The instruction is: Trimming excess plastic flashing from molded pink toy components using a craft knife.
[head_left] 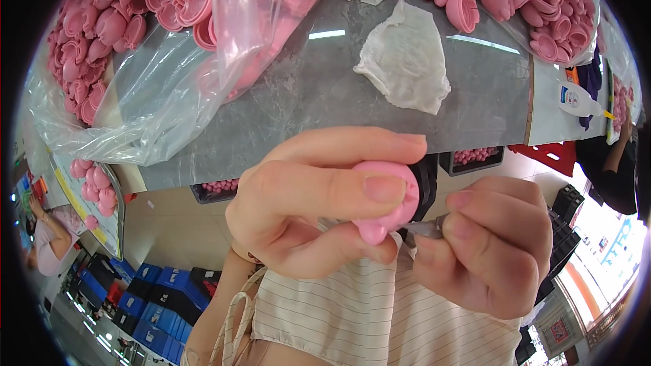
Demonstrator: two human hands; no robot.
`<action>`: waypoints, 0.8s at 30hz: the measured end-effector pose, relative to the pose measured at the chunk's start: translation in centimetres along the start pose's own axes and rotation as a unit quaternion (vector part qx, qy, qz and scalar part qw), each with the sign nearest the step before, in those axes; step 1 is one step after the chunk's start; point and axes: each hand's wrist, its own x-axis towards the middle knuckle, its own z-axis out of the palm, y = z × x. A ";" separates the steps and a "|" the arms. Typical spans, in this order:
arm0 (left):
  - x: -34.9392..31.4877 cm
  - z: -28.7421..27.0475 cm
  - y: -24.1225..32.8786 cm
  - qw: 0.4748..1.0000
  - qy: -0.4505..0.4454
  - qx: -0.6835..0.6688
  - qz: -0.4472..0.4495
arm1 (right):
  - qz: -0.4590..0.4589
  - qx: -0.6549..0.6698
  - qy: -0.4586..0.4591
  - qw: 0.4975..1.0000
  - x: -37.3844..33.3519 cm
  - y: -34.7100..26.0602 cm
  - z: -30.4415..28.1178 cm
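A small rounded pink plastic piece (388, 220) with a little knob on its lower side is pinched between the thumb and fingers of my left hand (291, 193). My right hand (495, 247) is closed on a short, thin grey metal blade (426, 228); its grip is hidden in my fingers. The blade's tip points left and meets, or nearly meets, the lower right edge of the pink piece. Both hands are raised in front of the near edge of the grey table (298, 105).
A crumpled white cloth (407, 57) lies on the table. Clear plastic bags (156, 118) spread at the left beside heaped pink shells (102, 30); another pink heap (542, 0) sits far right. A white bottle (578, 99) stands right. Blue bins (159, 305) are at lower left.
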 end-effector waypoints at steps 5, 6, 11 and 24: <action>0.2 -0.2 0.4 1.000 -0.010 -0.007 0.007 | -0.015 0.012 -0.014 1.000 0.2 -0.2 -0.1; 0.2 -0.2 0.4 1.000 -0.015 -0.007 0.010 | -0.016 0.015 0.001 1.000 0.2 -0.1 0.0; 0.0 -0.2 -0.1 1.000 -0.023 -0.001 0.008 | -0.009 0.003 0.019 1.000 0.0 0.0 0.0; 0.4 -0.2 0.6 0.999 -0.027 0.037 -0.011 | 0.008 0.010 0.013 1.000 0.3 -0.2 0.0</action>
